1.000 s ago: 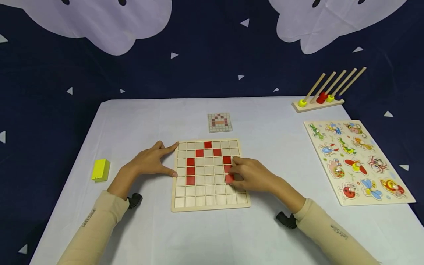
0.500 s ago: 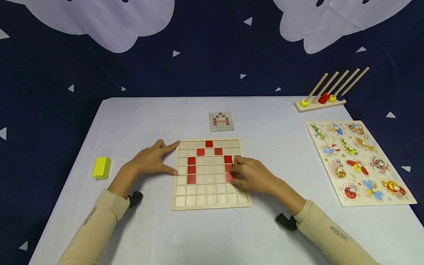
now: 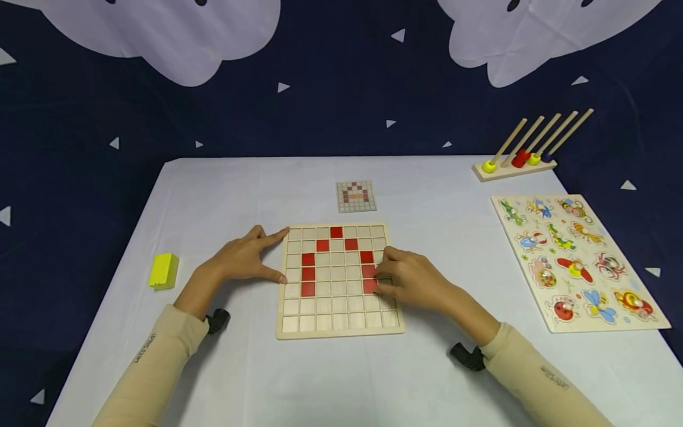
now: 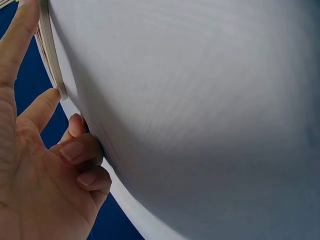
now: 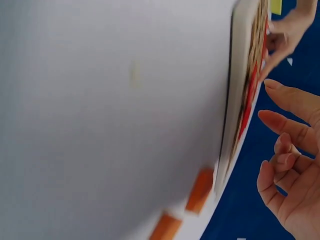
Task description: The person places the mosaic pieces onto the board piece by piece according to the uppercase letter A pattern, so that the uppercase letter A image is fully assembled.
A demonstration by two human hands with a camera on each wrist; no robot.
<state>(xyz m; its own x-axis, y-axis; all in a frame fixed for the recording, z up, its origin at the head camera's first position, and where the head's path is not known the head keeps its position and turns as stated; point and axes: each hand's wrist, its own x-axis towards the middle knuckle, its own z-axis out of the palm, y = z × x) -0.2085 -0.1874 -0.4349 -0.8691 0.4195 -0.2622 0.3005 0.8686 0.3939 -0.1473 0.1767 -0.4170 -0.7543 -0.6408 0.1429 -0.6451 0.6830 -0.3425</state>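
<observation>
A pale wooden grid board lies flat on the table, with several red square tiles set in an arch. At its left edge, the thumb and index finger of my left hand stretch out and touch the frame. The left wrist view shows the other fingers loosely bent. My right hand is over the board's right side, fingertips beside the lowest right red tile. In the right wrist view, the right hand's thumb and index finger are apart, with nothing between them.
Behind the board lies a small pattern card. A yellow block stands at left. An insect puzzle board and a peg stand with beads are at right. Two blurred orange pieces show in the right wrist view.
The lowest right red tile went from tilted to flat in its cell. My right hand has let it go and drawn slightly right. My left hand has stayed put.
</observation>
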